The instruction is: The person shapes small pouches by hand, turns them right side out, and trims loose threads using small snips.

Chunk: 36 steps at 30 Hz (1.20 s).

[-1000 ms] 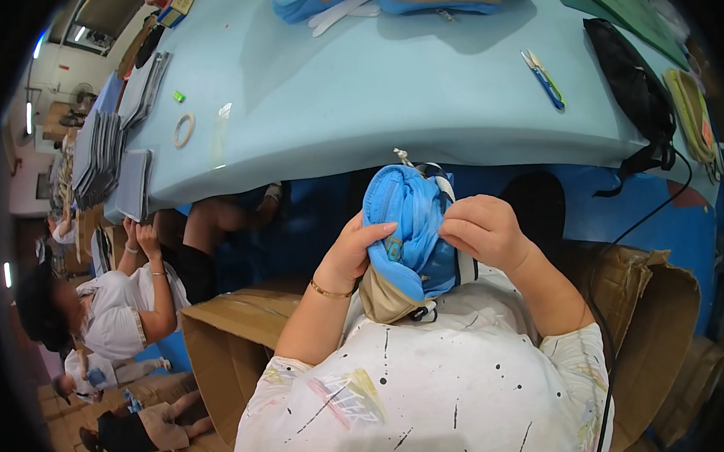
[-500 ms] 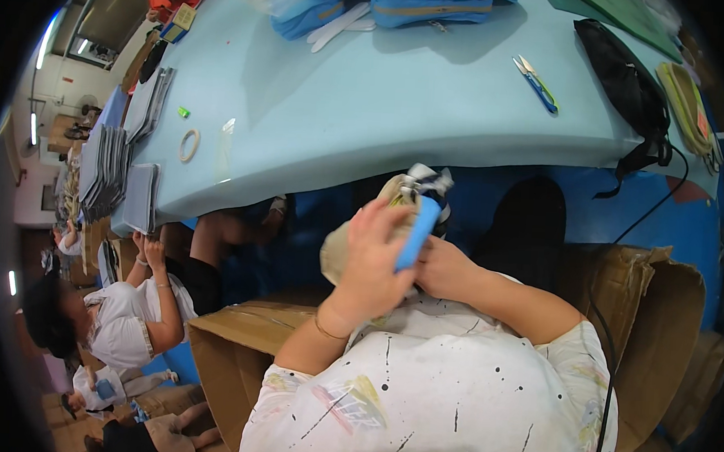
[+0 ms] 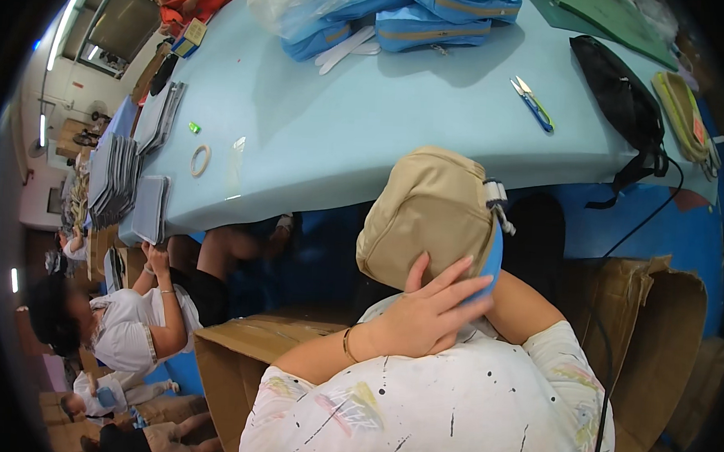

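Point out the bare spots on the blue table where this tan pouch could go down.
Widest free patch: mid-table, between the tape ring and the snips. A smaller strip runs between the snips and the black bag. Crowded: far edge with blue pouches, left edge with grey stacks.

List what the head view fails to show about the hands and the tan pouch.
- Right hand: hidden behind the left hand and the tan pouch.
- Pouch's blue side: only an edge shows.
- Black bag: far end blurred toward the fisheye rim.
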### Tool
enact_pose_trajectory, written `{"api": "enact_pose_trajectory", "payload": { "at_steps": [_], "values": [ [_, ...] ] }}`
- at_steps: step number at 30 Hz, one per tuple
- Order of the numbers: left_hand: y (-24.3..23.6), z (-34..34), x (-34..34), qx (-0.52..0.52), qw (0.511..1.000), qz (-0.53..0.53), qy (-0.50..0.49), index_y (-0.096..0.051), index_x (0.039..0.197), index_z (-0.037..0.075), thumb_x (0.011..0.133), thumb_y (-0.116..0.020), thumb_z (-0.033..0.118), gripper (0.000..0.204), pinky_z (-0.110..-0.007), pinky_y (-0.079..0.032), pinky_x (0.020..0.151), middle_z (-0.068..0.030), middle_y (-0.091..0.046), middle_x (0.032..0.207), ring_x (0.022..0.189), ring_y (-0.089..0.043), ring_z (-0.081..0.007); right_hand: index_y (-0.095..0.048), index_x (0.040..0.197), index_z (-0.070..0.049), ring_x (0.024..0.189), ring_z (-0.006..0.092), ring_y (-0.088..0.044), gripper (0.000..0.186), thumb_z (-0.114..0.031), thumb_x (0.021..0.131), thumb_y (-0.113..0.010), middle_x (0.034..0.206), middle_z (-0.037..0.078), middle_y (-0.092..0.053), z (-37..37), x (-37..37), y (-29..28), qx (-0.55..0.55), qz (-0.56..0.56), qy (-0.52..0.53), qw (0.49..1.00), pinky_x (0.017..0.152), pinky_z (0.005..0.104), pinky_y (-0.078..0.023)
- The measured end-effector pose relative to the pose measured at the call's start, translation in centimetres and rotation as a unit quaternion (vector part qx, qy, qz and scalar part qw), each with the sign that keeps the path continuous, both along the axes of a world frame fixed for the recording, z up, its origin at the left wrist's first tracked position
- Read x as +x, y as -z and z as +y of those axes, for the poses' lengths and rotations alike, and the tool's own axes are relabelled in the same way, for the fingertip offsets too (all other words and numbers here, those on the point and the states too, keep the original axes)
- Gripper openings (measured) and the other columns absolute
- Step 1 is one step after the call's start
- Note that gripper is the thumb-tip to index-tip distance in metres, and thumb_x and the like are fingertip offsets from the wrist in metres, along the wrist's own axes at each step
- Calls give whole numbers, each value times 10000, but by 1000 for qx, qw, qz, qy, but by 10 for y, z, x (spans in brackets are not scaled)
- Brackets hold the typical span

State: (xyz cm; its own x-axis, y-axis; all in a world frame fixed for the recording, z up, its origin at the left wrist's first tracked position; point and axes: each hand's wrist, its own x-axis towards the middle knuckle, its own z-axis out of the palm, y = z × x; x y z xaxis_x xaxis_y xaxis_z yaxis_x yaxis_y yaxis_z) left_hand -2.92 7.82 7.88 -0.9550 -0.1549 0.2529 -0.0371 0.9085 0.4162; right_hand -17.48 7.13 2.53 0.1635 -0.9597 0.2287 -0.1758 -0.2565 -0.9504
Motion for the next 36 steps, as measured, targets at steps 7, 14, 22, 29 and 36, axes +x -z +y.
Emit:
{"api": "enact_pose_trajectory", "payload": {
  "at_steps": [7, 14, 22, 29, 36],
  "values": [
    [13, -62, 16, 239, 908, 280, -202, -358, 1366, -43, 869, -566, 284, 630, -427, -303, 1055, -184, -393, 1375, 1269, -387, -302, -314, 1413, -104, 1260, 209, -437, 447, -238, 995, -394, 1401, 76, -413, 20, 4, 1, 34, -215, 51, 975, 1041, 343, -389],
    [49, -70, 20, 331, 910, 212, -137, -246, 1431, 14, 751, -736, 294, 884, -394, -297, 1069, -165, -309, 1430, 1302, -344, -266, -327, 1419, -109, 1259, 213, -449, 478, -221, 973, -455, 1410, 89, -415, 25, -1, -12, 194, -570, -49, 797, 1035, 363, -404],
    [16, -92, 6, 206, 950, 234, -34, -612, 1049, 47, 620, -822, 272, 528, -470, -345, 1040, -107, -627, 1051, 1118, -511, -336, -395, 1382, -121, 1236, 185, -452, 539, -211, 891, -600, 1392, 56, -420, 23, 3, -2, -74, -27, 25, 997, 1018, 320, -403],
    [27, -101, 11, 188, 971, 145, 1, -573, 1084, 42, 598, -818, 389, 645, -449, -329, 1028, -88, -590, 1091, 1124, -478, -322, -460, 1315, -103, 1151, 156, -499, 472, -184, 876, -613, 1317, 46, -479, 26, 2, -2, 125, -367, -69, 919, 973, 303, -435],
    [60, -99, 15, 337, 916, 214, -34, -544, 1187, 30, 820, -631, 487, 592, -428, -312, 1048, -116, -548, 1185, 1202, -440, -313, -419, 1354, -98, 1195, 170, -482, 530, -175, 876, -635, 1340, 54, -471, 25, 1, 6, 172, -460, -65, 869, 1005, 315, -417]
  ]
}}
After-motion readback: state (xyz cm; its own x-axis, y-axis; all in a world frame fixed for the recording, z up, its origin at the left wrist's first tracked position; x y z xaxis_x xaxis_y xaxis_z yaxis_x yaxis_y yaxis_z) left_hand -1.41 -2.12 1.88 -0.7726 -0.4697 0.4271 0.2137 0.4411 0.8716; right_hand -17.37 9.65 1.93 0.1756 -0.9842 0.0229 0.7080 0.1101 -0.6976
